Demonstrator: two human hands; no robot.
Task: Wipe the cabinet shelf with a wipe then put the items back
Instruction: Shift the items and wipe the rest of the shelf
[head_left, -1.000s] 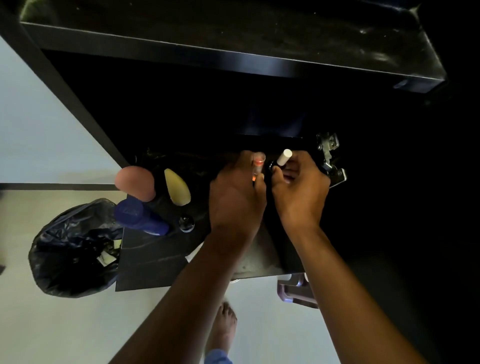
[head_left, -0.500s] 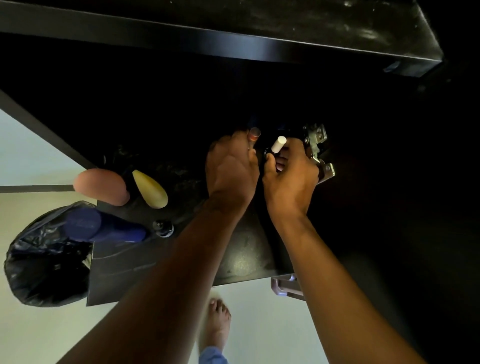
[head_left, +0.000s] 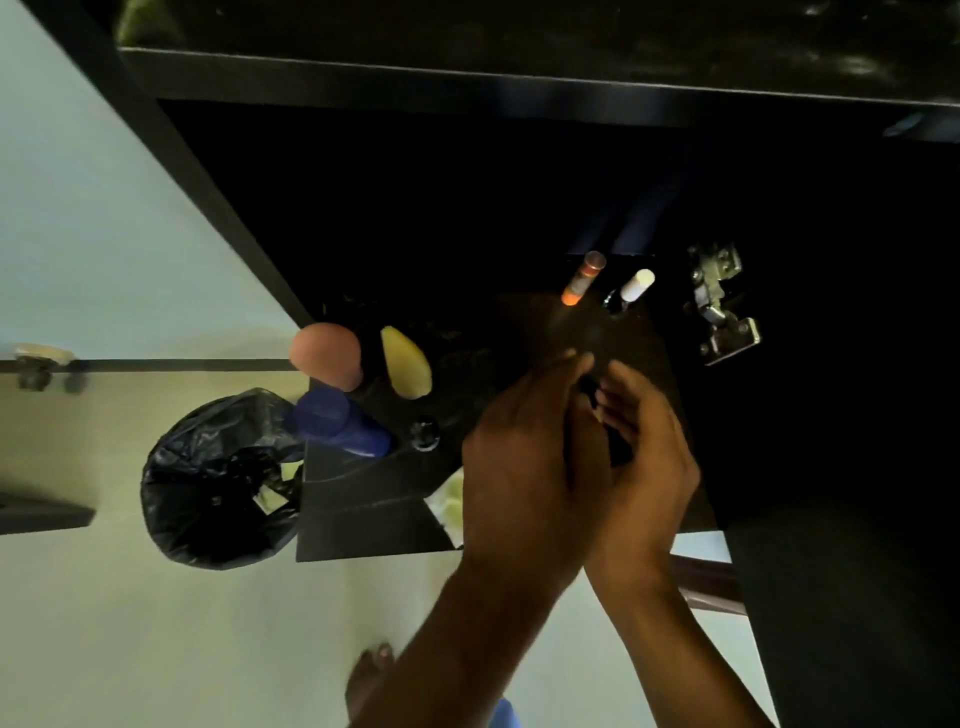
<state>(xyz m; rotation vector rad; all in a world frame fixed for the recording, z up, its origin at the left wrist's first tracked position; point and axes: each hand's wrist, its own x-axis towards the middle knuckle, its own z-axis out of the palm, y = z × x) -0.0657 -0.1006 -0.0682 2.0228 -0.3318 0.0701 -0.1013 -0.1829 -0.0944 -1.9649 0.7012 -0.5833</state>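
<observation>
Where the dark cabinet shelf (head_left: 395, 488) juts forward, two small tubes stand near its back edge: an orange-banded tube (head_left: 583, 278) and, just to its right, a white-capped tube (head_left: 635, 286) on a dark base. A metal hinge (head_left: 719, 306) is fixed to the cabinet wall right of the white-capped tube. Nearer than both tubes, the left hand (head_left: 524, 467) and right hand (head_left: 649, 457) meet over the shelf, pressed close together. Something slim and dark (head_left: 613, 441) shows between them; the right hand's grip seems curled round it, though blur hides the detail. Whether the left hand's grip is holding anything, I cannot tell. Well left of the orange-banded tube, at the shelf's left part, sit a pink sponge (head_left: 326, 353), a yellow sponge (head_left: 406, 364) just beside it, a blue bottle (head_left: 337, 423) lying on its side, and a small dark round cap (head_left: 425, 434). A pale wipe (head_left: 451, 501) peeks out at the left hand's edge. Below the shelf's left corner stands a bin lined with a black bag (head_left: 218, 478) on the pale floor (head_left: 156, 649). A bare foot (head_left: 369, 675) shows on that floor.
</observation>
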